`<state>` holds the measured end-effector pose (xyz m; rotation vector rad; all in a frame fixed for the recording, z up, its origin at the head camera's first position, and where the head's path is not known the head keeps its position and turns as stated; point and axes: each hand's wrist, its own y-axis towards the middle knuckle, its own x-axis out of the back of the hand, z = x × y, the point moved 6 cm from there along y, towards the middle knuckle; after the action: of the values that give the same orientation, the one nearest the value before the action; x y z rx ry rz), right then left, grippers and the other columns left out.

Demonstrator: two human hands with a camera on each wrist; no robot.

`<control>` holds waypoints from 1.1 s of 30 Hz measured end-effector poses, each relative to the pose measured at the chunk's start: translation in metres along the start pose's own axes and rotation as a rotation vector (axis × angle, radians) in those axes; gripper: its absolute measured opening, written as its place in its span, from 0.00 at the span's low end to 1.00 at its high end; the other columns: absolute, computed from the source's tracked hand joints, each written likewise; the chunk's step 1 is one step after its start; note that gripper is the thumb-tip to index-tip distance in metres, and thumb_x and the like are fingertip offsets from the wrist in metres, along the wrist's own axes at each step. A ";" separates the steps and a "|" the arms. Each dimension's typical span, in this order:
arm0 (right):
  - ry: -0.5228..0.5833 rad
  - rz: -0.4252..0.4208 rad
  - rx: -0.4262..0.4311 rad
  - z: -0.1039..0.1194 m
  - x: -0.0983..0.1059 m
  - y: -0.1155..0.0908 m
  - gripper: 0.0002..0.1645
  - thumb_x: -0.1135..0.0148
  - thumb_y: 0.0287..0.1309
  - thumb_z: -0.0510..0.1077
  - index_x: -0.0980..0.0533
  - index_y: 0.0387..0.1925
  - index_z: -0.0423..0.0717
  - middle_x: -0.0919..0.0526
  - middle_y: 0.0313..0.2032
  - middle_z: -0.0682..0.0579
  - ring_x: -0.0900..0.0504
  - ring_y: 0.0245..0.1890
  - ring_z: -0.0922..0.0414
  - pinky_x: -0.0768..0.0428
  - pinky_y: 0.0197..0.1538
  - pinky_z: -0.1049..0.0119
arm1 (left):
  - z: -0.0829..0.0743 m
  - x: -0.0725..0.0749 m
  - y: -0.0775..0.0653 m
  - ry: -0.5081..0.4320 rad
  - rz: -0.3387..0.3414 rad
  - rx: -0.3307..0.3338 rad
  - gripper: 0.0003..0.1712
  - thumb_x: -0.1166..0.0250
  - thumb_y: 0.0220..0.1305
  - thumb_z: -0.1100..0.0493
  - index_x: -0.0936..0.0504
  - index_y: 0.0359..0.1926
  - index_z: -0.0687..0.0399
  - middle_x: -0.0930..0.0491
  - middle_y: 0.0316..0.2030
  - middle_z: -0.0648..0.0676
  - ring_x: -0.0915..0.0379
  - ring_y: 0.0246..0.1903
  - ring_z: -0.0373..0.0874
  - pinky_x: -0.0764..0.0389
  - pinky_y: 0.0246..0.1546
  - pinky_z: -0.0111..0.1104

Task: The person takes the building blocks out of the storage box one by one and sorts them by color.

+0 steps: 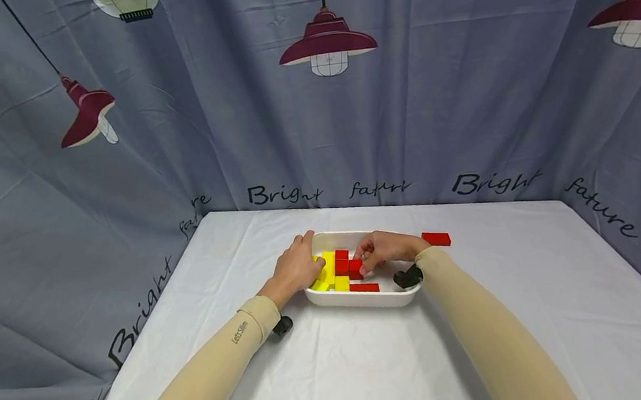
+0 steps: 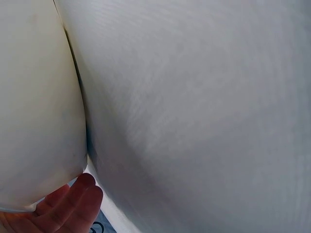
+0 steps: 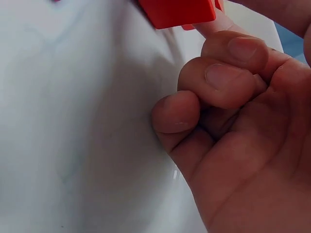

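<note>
A white tray holds yellow blocks packed at its left end, with red blocks beside them. My left hand grips the tray's left end, thumb reaching in over the yellow blocks; its fingers lie along the outer wall in the left wrist view. Inside the tray, my right hand pinches a red block between thumb and index finger, right against the other red ones. The right wrist view shows that block at the top, the remaining fingers curled below it.
One red block lies on the white tablecloth beyond the right wrist. A flat red block rests near the tray's front wall. Behind the table hangs a grey curtain printed with lamps.
</note>
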<state>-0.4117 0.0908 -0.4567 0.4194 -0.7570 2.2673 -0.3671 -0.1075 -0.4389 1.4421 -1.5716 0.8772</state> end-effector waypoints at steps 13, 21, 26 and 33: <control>-0.025 -0.014 0.018 0.005 0.004 -0.005 0.18 0.25 0.51 0.47 0.18 0.44 0.46 0.19 0.29 0.52 0.26 0.36 0.54 0.30 0.40 0.66 | -0.001 0.000 0.001 0.011 -0.006 -0.004 0.40 0.38 0.68 0.50 0.41 0.76 0.53 0.28 0.61 0.59 0.23 0.48 0.52 0.21 0.57 0.46; -0.035 -0.039 0.031 0.009 0.015 -0.014 0.16 0.27 0.52 0.45 0.16 0.44 0.47 0.22 0.26 0.52 0.28 0.28 0.54 0.31 0.40 0.63 | 0.001 -0.003 0.000 -0.001 -0.002 0.019 0.41 0.38 0.67 0.50 0.42 0.76 0.53 0.29 0.62 0.59 0.24 0.50 0.52 0.23 0.59 0.47; -0.072 -0.076 0.052 0.013 0.026 -0.023 0.17 0.28 0.52 0.46 0.17 0.44 0.47 0.24 0.25 0.52 0.29 0.27 0.52 0.33 0.41 0.59 | 0.001 -0.004 0.000 -0.005 0.001 0.022 0.41 0.38 0.68 0.50 0.43 0.77 0.52 0.29 0.62 0.59 0.25 0.50 0.52 0.23 0.59 0.47; -0.080 -0.124 0.058 0.017 0.040 -0.036 0.18 0.29 0.53 0.46 0.18 0.46 0.47 0.30 0.22 0.53 0.30 0.25 0.54 0.33 0.43 0.59 | 0.000 -0.001 0.000 -0.003 -0.006 0.016 0.40 0.38 0.67 0.50 0.41 0.76 0.53 0.28 0.61 0.59 0.24 0.50 0.52 0.22 0.58 0.48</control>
<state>-0.4133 0.1223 -0.4097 0.5711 -0.6872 2.1708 -0.3666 -0.1069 -0.4399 1.4595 -1.5654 0.8865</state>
